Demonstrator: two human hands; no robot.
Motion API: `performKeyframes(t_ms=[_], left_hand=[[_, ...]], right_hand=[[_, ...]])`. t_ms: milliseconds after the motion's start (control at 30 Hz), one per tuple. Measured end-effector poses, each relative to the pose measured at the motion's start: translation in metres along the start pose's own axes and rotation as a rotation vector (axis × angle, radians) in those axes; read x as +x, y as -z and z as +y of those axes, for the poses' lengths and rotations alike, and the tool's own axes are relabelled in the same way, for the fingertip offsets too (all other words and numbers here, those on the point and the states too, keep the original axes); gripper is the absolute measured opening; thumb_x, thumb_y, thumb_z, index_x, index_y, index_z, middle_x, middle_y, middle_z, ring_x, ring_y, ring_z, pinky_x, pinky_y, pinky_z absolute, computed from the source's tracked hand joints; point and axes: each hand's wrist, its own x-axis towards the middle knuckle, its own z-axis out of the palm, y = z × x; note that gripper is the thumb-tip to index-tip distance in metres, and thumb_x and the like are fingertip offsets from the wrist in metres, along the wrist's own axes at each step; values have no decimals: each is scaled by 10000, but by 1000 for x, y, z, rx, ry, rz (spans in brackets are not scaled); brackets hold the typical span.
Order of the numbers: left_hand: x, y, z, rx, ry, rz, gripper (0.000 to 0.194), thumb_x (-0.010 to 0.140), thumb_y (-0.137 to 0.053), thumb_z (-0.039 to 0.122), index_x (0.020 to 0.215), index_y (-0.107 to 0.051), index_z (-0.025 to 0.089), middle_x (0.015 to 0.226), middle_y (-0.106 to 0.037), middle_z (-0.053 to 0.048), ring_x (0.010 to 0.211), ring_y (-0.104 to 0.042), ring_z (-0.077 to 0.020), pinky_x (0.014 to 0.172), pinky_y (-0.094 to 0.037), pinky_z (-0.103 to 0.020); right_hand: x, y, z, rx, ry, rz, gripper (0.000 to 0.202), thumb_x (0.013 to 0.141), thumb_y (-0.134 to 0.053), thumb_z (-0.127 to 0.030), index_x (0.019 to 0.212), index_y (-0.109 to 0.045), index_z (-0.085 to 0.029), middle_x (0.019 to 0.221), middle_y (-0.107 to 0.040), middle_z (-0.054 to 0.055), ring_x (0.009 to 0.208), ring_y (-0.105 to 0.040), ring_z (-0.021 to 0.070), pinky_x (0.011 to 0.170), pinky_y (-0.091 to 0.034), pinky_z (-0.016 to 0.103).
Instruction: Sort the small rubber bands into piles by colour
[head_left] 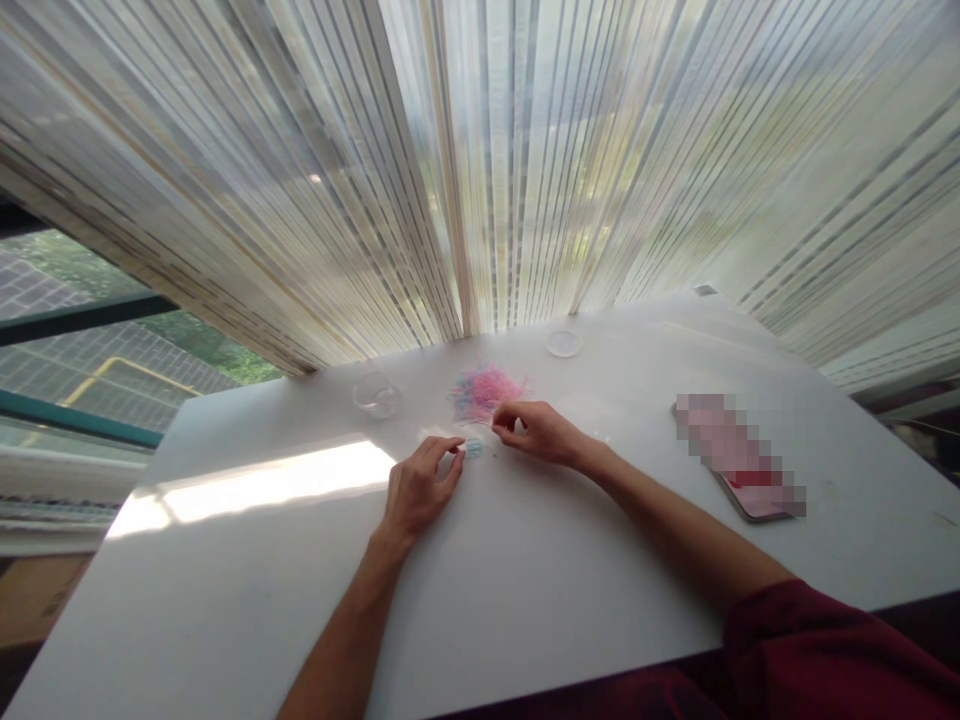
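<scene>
From the left, a clear, round, shallow plastic container (376,396) sits near the loose heap of thin pink and pale blue strands (491,390), which is your landmark on the white, smooth table (525,590). Your left hand (420,485) is on the near-left side of the heap, thumb and forefinger pinched together on the left edge of a small, pale blue, flat piece (473,448). That piece lies just on your side of the heap and juts rightward out of the pinch, toward your other hand. It is too small for you to read its long axis surely. Your left hand, touching it, is the nearer one. Your right hand (541,432) is at the heap's near-right edge, thumb and forefinger curled into a loop with the tips close together; you cannot tell whether they have hold of anything. The piece is left of those tips and apart from them. Beyond the heap to the right lies a clear, thin, round disc (564,344); well right of the heap, a pink, rectangular, blurred-out object (739,460).
</scene>
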Motion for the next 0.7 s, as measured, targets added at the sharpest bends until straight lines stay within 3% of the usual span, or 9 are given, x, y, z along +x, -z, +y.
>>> performKeyframes(t_ms=[200,700], left_hand=[[-2,0,-1,76,-31,-88,178,921,-600,265,1087,-660,245,1006,-730,-7,886,-699,-163,660,-500,-221],[-2,-9,-3,-11,-25,-38,149,930,-591,269,1037,-681,217,998,-747,-18,897,-704,-162,754,-531,-240]], right_hand=[[-5,-18,-3,-44,16,-31,60,814,-606,-128,817,-635,-181,722,-624,-11,648,-542,109,639,-427,212],[-6,-24,0,-41,28,18,75,825,-608,-121,836,-664,-170,742,-625,7,672,-556,121,656,-444,224]])
